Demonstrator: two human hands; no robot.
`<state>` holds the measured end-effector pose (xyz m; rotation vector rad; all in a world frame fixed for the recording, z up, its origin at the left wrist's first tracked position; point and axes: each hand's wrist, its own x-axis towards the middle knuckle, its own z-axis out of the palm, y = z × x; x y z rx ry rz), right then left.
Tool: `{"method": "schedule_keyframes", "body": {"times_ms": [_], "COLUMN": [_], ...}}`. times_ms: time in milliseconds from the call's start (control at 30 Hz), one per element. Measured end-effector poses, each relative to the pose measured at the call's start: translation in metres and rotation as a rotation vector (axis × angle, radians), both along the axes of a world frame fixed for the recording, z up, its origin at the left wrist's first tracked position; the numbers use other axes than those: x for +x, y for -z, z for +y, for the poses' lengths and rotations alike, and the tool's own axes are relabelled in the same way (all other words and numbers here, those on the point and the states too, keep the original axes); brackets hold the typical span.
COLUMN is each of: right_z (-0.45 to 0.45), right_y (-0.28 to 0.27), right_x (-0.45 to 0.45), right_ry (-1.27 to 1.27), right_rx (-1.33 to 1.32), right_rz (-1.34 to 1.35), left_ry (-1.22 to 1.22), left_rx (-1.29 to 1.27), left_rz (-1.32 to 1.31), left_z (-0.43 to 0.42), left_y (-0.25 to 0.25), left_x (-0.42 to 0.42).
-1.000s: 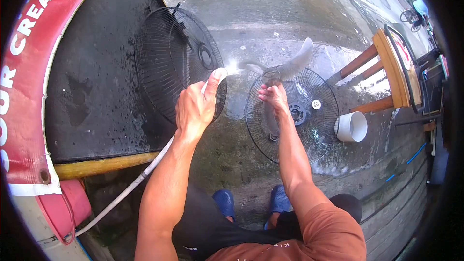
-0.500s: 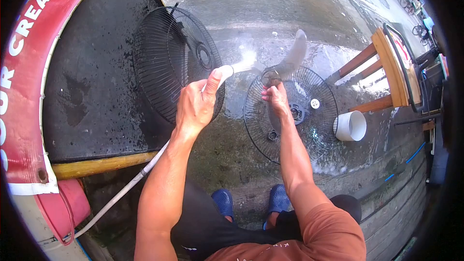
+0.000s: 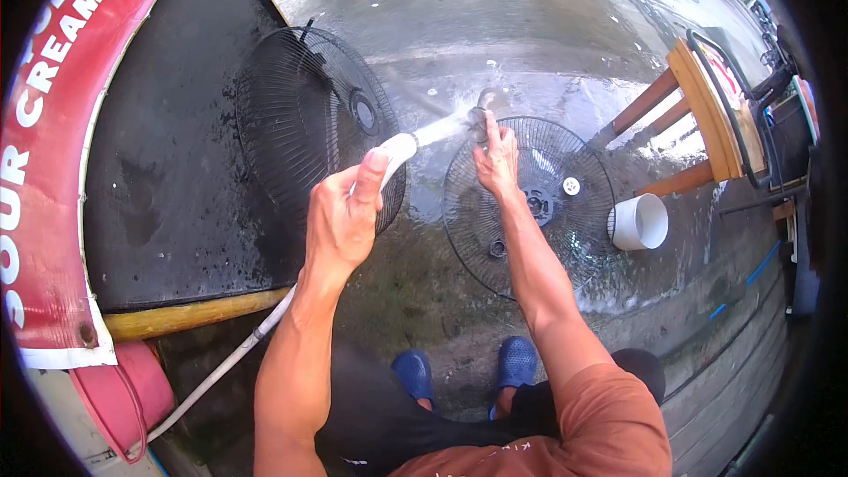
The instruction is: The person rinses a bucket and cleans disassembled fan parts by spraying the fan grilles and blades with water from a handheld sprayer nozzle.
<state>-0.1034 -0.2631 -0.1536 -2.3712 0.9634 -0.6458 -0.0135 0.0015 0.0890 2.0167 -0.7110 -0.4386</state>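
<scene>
My left hand (image 3: 343, 221) is wrapped around a pale hose (image 3: 399, 152), thumb along its top near the mouth. A white jet of water runs from it to the fan blade (image 3: 493, 99), where it splashes. My right hand (image 3: 497, 159) grips the blade piece by its hub; the blades are see-through and partly lost in spray and blur. Beneath that hand, a round wire fan grille (image 3: 565, 256) lies on the wet ground. On the grille rest a white round cap (image 3: 571, 186) and a dark ring nut (image 3: 498, 248).
A second black fan grille (image 3: 283, 124) leans on a dark panel (image 3: 159, 238) at left, beside a red banner (image 3: 44, 124). A white tub (image 3: 639, 222) lies tipped near a wooden stool (image 3: 693, 115). At lower left is a pink basin (image 3: 124, 397).
The fan blade has turned in my right hand, so the long blade that pointed up and right no longer shows there. My left hand has lowered slightly, and the jet now meets the hub.
</scene>
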Motion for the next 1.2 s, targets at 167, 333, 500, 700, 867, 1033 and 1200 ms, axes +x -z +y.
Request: {"method": "schedule_keyframes", "body": {"times_ms": [167,333,500,700,867,1033,1200], "right_z": [0.013,0.024,0.019,0.021,0.010,0.007,0.004], "right_y": [-0.015,-0.016,-0.011,-0.008,-0.006,0.001,0.005], "right_x": [-0.002,-0.002,-0.007,-0.006,-0.009,-0.009,-0.010], "right_ry": [-0.018,0.023,-0.001,0.036,0.139,0.159,0.183], "right_rx": [-0.331,-0.363,-0.278,-0.284,-0.298,-0.312,-0.243], "right_rz": [0.012,-0.005,0.069,0.044,0.066,-0.008,0.072], "left_ry": [-0.016,0.060,0.080,0.036,0.090,0.152,0.058], "left_rx": [-0.059,0.123,-0.017,-0.019,0.035,0.042,0.045], "left_rz": [-0.059,-0.172,-0.179,-0.154,-0.054,-0.043,-0.135], "left_z": [-0.001,-0.013,-0.017,-0.015,-0.015,-0.015,-0.018], "left_y": [0.002,0.015,0.016,0.011,0.013,0.016,0.012], "left_x": [-0.001,0.005,-0.002,-0.004,-0.005,-0.001,-0.008]}}
